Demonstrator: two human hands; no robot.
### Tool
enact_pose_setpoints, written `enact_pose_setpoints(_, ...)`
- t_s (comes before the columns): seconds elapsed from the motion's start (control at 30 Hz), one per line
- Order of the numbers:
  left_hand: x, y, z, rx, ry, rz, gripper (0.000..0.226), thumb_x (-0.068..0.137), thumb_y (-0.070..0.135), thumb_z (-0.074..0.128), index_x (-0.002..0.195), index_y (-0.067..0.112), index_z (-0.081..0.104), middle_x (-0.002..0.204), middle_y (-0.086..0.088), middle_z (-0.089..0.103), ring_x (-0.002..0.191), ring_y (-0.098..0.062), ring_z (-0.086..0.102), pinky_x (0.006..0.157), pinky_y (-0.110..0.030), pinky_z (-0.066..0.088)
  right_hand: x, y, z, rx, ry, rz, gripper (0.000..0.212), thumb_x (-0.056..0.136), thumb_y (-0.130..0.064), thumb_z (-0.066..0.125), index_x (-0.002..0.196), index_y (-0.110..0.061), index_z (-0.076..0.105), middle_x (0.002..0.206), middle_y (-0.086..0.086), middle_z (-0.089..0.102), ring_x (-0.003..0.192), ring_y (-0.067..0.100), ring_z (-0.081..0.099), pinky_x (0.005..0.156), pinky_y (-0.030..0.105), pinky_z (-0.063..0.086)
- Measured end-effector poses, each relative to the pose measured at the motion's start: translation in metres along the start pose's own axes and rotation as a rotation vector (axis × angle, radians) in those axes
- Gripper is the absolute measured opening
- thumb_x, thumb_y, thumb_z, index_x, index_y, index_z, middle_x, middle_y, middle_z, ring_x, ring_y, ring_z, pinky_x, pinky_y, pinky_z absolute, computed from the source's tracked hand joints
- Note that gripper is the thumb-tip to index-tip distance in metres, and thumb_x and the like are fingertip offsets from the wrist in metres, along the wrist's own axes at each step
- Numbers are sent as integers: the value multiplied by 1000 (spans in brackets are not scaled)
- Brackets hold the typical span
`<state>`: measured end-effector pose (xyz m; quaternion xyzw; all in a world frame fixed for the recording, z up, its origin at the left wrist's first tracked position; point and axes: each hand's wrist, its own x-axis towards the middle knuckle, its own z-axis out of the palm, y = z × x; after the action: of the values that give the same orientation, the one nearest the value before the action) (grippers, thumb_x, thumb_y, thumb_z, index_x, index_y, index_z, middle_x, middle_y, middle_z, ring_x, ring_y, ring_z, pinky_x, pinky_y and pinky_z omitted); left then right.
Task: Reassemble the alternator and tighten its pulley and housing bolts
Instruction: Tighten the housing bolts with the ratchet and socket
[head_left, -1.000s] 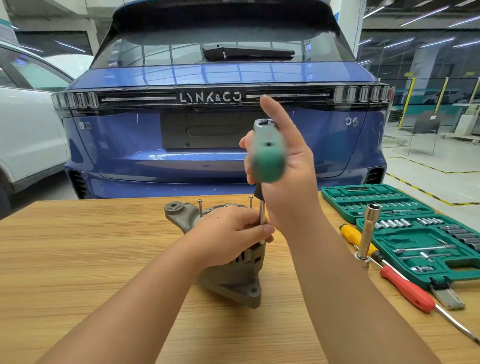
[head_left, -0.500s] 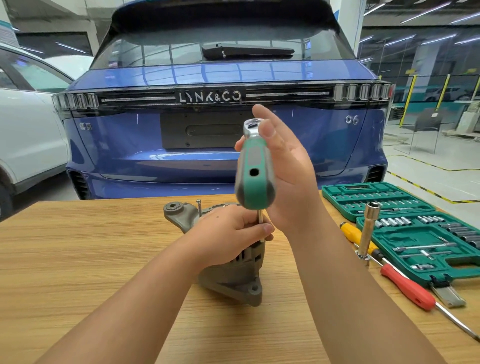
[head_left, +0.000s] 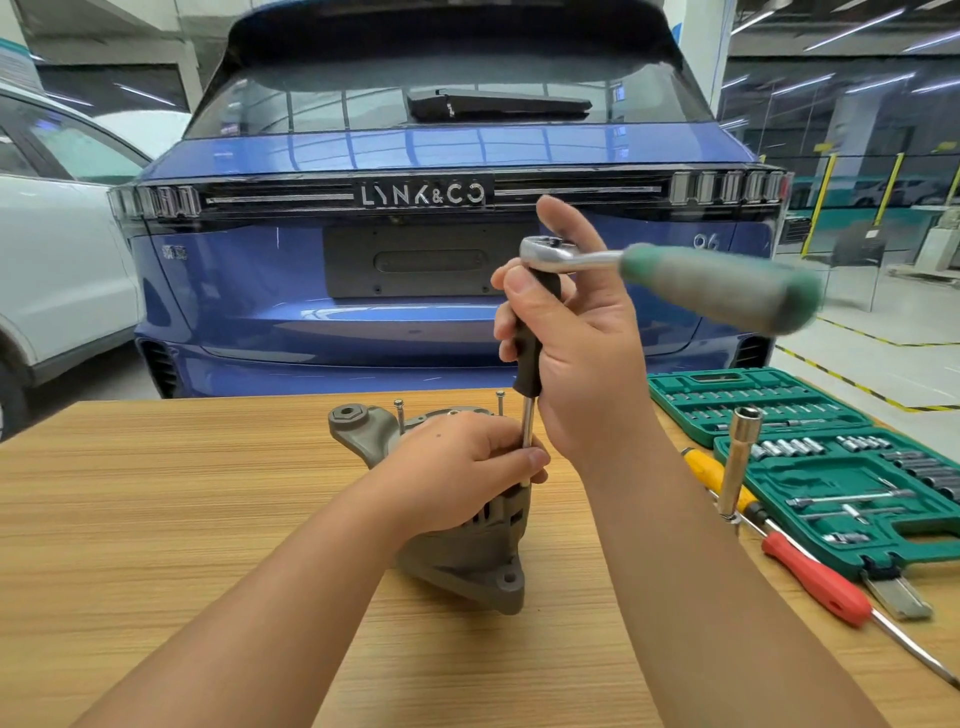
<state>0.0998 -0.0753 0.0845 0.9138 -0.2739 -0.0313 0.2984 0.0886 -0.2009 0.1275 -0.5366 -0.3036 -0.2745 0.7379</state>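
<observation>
The grey cast-metal alternator (head_left: 467, 551) stands on end on the pale wooden table (head_left: 156, 519), directly beneath the left hand (head_left: 462, 467), whose fingers curl over its top while thumb and forefinger pinch the thin steel shaft of the black-handled extension driver (head_left: 527, 364) just above where it meets the housing. The right hand (head_left: 576, 358) wraps loosely round that black handle, fingers partly curled, forefinger pointing up behind the silver ratchet with the green handle (head_left: 675, 275) seated on the driver's top end; the green handle sticks out to the right of the fingers and is blurred, so it seems to be mid-swing. Just beyond the left fingers, two slim silver housing bolts (head_left: 399, 415) stand proud of the casing, heads well above the metal, apparently not run down yet. By my reading the two housing halves are already mated and the long bolts dropped in; one bolt is being driven now, the raised pair remain, and final tightening looks still ahead. Whether the pulley is fitted I cannot tell, since it is out of sight. To the right of the right wrist lie the open green socket case (head_left: 841, 467), a red-handled screwdriver (head_left: 815, 582), a yellow-handled screwdriver (head_left: 711, 467) and an upright silver deep socket (head_left: 740, 462).
</observation>
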Motion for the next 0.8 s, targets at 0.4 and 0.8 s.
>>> enact_pose_setpoints(0.4, 0, -4, -1, -25, 5, 8, 21, 103, 48, 54, 103, 40, 73, 100, 25, 73, 98, 0, 67, 94, -43, 55, 7, -9, -9, 298, -212, 217, 51, 83, -41, 59, 131, -24, 54, 81, 5, 66, 61, 19, 54, 61, 36, 38)
enact_pose_setpoints(0.8, 1, -3, 0, 25, -7, 19, 28, 102, 52, 51, 108, 37, 73, 100, 19, 73, 96, -4, 66, 92, -45, 56, 4, -12, -2, 22, 161, 226, 9, 99, -18, 65, 107, -17, 60, 72, -4, 62, 58, 12, 51, 56, 26, 43)
